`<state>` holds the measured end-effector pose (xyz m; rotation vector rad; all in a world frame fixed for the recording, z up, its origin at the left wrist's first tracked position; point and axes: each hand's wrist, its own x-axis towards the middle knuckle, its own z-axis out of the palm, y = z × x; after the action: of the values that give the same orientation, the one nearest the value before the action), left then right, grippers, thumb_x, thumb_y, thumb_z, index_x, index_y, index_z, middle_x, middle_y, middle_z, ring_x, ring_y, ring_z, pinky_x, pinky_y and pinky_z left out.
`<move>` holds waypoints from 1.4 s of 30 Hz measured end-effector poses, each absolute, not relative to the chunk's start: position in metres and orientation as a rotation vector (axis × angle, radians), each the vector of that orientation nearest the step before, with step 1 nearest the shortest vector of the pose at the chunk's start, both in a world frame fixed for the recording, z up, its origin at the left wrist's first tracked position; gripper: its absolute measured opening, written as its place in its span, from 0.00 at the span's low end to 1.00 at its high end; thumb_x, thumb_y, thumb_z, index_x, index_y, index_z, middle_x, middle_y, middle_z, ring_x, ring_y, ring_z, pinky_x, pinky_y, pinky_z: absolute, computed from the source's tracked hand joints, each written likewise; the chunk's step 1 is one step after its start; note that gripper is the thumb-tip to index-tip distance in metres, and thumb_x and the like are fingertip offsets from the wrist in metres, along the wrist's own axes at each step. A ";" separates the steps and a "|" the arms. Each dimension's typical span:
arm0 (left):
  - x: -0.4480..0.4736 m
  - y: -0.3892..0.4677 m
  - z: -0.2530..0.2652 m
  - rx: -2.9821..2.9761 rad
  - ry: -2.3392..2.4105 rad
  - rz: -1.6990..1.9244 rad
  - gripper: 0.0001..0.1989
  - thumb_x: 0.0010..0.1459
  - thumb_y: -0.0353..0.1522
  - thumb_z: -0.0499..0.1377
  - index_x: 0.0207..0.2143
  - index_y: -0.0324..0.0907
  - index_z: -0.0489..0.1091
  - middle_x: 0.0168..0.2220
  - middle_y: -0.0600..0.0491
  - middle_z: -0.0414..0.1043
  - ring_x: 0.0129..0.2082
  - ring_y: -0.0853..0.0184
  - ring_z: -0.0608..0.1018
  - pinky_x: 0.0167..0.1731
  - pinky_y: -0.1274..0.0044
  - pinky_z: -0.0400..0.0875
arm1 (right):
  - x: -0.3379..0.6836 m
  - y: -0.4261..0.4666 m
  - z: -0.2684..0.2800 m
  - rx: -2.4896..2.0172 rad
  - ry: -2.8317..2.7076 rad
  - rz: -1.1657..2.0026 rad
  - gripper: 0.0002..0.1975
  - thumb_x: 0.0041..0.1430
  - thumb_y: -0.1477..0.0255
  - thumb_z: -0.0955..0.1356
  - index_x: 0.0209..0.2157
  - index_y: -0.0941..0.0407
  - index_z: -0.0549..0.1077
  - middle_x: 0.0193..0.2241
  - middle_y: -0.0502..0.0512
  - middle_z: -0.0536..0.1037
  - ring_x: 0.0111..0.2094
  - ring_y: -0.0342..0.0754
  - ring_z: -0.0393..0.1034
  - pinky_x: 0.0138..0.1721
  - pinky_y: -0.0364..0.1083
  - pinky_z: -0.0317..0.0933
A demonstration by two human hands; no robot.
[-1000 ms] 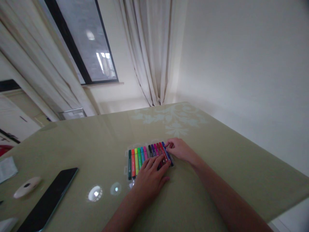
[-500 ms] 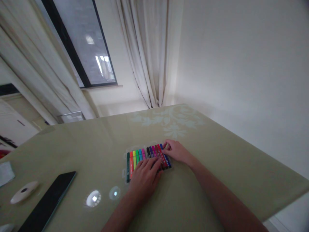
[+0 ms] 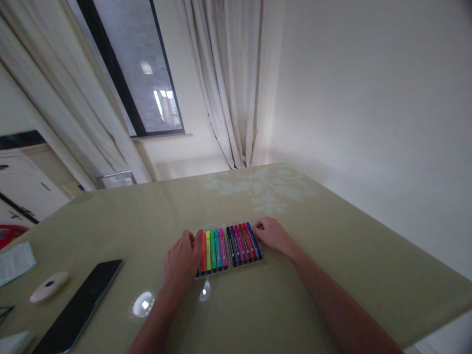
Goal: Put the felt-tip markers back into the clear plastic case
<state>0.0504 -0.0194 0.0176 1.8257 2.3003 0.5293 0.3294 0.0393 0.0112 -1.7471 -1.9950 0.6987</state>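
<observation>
A clear plastic marker case (image 3: 230, 266) lies opened flat on the table, with colored markers in rows in its two halves. The left half shows orange, yellow, green, blue and pink markers (image 3: 213, 250); the right half holds black, purple, magenta, red and blue ones (image 3: 243, 243). At the case's left edge, my left hand (image 3: 183, 258) is closed on it, thumb along the end marker and covering part of it. My right hand (image 3: 272, 236) pinches the right edge beside the blue marker, its fingertips partly hidden.
To the left lie a dark tablet-like slab (image 3: 79, 305), a whitish oval object (image 3: 49, 286) and a pale folded sheet (image 3: 16, 263). The table (image 3: 295, 295) meets a wall (image 3: 368, 123) on the right. Curtains (image 3: 236, 88) and a window stand behind.
My left hand has moved left off the markers to the case's left edge, uncovering the rows. My right hand stays at the right edge. The view has shifted slightly.
</observation>
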 end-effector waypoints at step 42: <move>0.095 -0.031 -0.011 2.044 1.450 1.248 0.29 0.63 0.34 0.57 0.66 0.40 0.61 0.58 0.41 0.75 0.55 0.56 0.79 0.55 0.63 0.74 | 0.276 -0.010 0.018 -0.678 -2.021 0.411 0.23 0.69 0.76 0.63 0.63 0.48 0.68 0.60 0.59 0.71 0.58 0.50 0.70 0.55 0.50 0.71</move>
<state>0.0945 -0.0309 -0.0114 2.0444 1.4495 1.2482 0.2758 -0.0103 0.0182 -0.6782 -2.0214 0.4109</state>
